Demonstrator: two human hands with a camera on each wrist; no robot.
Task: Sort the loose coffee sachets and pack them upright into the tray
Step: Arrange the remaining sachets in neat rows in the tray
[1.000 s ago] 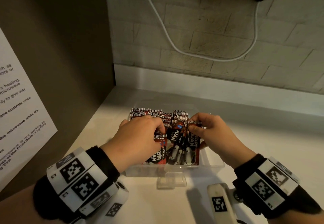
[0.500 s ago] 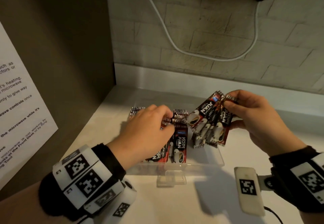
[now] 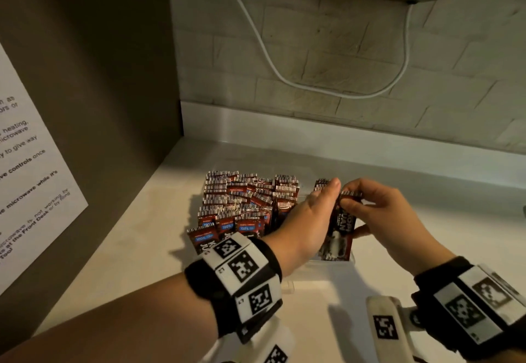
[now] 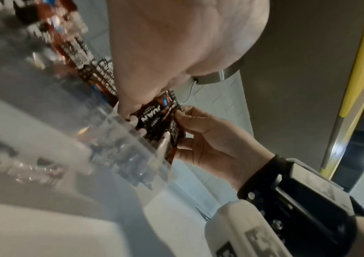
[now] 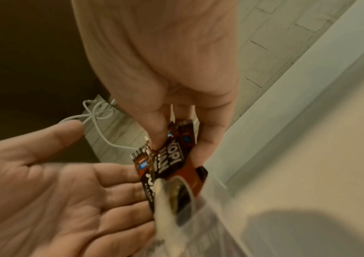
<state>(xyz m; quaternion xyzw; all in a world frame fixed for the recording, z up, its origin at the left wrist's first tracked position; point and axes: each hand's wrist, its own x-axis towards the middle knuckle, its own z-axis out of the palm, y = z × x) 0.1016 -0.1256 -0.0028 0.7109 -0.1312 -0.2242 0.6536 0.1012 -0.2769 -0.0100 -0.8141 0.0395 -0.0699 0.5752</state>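
A small bunch of coffee sachets (image 3: 338,230) is held upright at the right end of the clear plastic tray (image 3: 352,259), with the lower ends down inside the tray near its front right corner. The bunch is pinched at its top edge by the right hand (image 3: 378,217), thumb on one face and fingers curled over the other; in the right wrist view the same sachets (image 5: 172,167) are seen clamped between thumb and fingers of that hand (image 5: 165,69). The left hand (image 3: 308,220) is laid flat against the left face of the bunch, fingers straight and together, nothing being gripped by it; its open palm (image 5: 51,200) is shown in the right wrist view.

The left and middle parts of the tray are filled with packed sachets (image 3: 242,203), stood on end in rows with their barcode-printed top edges up. A few more sachet tops (image 3: 321,184) are seen at the tray's back right corner, beyond the fingertips of the left hand.

The tray is set on a pale counter (image 3: 136,249), near its back left corner. A white cable (image 3: 284,78) is hung in a loop on the brick wall behind, and a printed notice (image 3: 25,180) is fixed to the dark panel at the left.
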